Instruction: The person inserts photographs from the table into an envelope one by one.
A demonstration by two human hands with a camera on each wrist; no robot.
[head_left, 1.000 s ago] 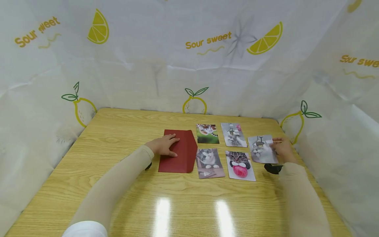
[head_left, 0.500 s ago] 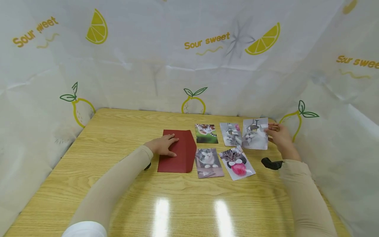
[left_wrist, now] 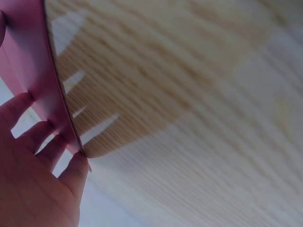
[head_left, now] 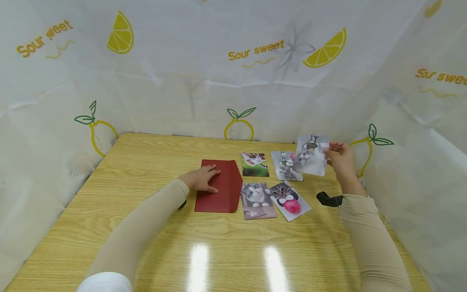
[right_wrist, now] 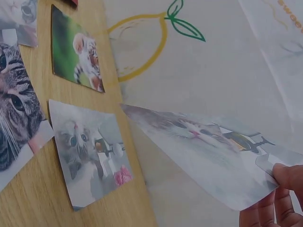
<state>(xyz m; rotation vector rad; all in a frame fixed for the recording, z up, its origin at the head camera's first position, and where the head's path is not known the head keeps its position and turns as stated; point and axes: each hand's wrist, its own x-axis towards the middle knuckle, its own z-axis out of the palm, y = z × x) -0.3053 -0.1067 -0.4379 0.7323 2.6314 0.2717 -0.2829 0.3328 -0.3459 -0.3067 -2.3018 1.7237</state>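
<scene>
My left hand rests with spread fingers on a red envelope, its pointed flap toward the right. Fingertips touch the envelope's surface in the left wrist view. With thumb and fingers my right hand pinches the right edge of a grey kitten photo card, lifted and tilted above the table's back right. Its left edge overlaps another grey kitten card in the head view. In the right wrist view, the held card slants away from the thumb, apart from the flat card with a pink flower.
A tiger card lies right of the envelope. Nearer me are a kitten card and a skewed tabby cat card with a pink ball, their edges meeting. A lemon-print white curtain hangs behind the wooden table.
My right hand has raised the grey kitten card off the table, moving it back and left. The tabby card has turned askew and shifted left. My left hand stays on the envelope.
</scene>
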